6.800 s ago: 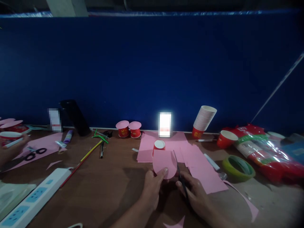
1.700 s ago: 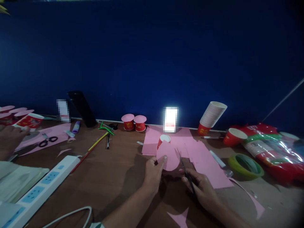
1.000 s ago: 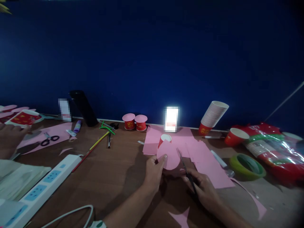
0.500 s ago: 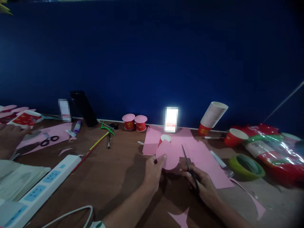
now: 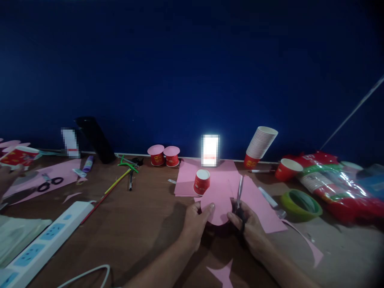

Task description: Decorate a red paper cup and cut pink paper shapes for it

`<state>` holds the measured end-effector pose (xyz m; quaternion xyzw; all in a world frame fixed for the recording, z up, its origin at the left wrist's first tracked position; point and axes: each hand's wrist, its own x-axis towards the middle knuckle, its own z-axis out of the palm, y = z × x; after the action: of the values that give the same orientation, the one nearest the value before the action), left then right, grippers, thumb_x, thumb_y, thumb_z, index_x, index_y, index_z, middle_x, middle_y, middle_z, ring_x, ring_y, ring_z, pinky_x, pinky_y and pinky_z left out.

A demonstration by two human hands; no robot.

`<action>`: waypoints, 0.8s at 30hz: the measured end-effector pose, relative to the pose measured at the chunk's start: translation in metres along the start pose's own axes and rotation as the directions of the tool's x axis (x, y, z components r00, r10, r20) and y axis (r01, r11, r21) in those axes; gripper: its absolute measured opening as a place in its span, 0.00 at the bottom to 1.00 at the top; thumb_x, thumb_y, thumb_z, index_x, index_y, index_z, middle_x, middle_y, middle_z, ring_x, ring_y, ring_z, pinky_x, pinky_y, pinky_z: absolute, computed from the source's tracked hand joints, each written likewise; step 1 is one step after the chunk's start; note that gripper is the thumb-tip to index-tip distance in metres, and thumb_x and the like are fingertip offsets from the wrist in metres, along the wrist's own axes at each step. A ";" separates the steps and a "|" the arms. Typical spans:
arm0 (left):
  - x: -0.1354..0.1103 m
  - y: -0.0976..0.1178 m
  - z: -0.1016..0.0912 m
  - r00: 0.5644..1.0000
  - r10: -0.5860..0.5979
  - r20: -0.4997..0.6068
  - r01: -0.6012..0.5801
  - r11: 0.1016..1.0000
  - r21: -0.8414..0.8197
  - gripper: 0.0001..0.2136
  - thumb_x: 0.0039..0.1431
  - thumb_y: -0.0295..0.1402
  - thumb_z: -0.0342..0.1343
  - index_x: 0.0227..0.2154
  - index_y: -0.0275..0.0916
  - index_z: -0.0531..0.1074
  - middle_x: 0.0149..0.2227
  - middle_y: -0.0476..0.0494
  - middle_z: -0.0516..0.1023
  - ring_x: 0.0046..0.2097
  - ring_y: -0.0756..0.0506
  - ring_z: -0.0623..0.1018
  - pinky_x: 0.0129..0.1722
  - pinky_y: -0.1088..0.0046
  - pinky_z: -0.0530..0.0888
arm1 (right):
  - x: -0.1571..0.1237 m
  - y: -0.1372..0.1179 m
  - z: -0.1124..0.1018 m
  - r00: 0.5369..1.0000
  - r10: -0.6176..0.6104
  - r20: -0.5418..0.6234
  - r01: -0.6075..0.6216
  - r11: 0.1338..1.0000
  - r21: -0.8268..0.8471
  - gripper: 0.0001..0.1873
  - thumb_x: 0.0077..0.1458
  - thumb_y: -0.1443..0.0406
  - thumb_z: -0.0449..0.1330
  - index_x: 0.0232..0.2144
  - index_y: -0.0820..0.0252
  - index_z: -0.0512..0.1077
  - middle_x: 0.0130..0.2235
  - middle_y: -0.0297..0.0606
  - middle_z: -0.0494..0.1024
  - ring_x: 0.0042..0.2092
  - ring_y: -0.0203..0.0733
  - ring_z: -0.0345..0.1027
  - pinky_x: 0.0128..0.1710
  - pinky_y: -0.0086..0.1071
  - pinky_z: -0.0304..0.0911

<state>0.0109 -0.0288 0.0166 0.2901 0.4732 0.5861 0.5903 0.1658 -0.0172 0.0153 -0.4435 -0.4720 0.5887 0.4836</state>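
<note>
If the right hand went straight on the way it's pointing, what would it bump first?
Probably the round pink paper in the left hand: the right hand points toward it, thumb about at its edge. Whether they touch is hard to tell.

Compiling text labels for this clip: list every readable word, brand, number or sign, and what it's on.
None clearly readable.
Red cup: print too small.
Two paper-topped cups: gold marks too small.
Cup stack: gold mark on bottom cup, blurred.
Plastic bag: white lettering, blurred.
Two screens: pixelated.
Scissors, rounded pink paper: no text visible.
</note>
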 end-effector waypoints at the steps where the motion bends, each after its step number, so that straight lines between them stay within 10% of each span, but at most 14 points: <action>1: -0.001 0.001 0.001 1.000 0.002 0.001 -0.002 1.000 -0.001 0.19 0.42 0.41 0.63 0.32 0.29 0.75 0.27 0.40 0.78 0.29 0.46 0.75 0.31 0.71 0.71 | 0.000 0.000 0.001 1.000 -0.003 0.003 0.003 1.000 0.017 0.28 0.38 0.63 0.69 0.44 0.58 0.68 0.30 0.32 0.73 0.31 0.39 0.68 0.32 0.30 0.65; 11: -0.009 -0.004 0.008 0.999 0.021 0.026 -0.024 0.993 0.118 0.18 0.45 0.42 0.61 0.34 0.32 0.73 0.21 0.48 0.72 0.19 0.54 0.65 0.16 0.81 0.62 | -0.001 -0.001 0.010 0.977 -0.105 -0.185 0.097 0.994 -0.049 0.25 0.34 0.59 0.70 0.38 0.60 0.71 0.29 0.34 0.76 0.31 0.40 0.69 0.32 0.31 0.67; 24: -0.008 -0.004 0.006 0.998 -0.017 -0.054 0.023 0.993 0.116 0.19 0.44 0.43 0.61 0.32 0.30 0.75 0.21 0.46 0.73 0.21 0.52 0.67 0.18 0.79 0.64 | -0.008 -0.011 0.013 0.979 -0.183 0.087 0.194 0.970 -0.145 0.20 0.48 0.60 0.63 0.44 0.57 0.69 0.38 0.38 0.76 0.38 0.42 0.69 0.39 0.32 0.66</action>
<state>0.0192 -0.0352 0.0174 0.3035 0.5249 0.5592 0.5654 0.1556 -0.0257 0.0286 -0.4107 -0.5732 0.5179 0.4843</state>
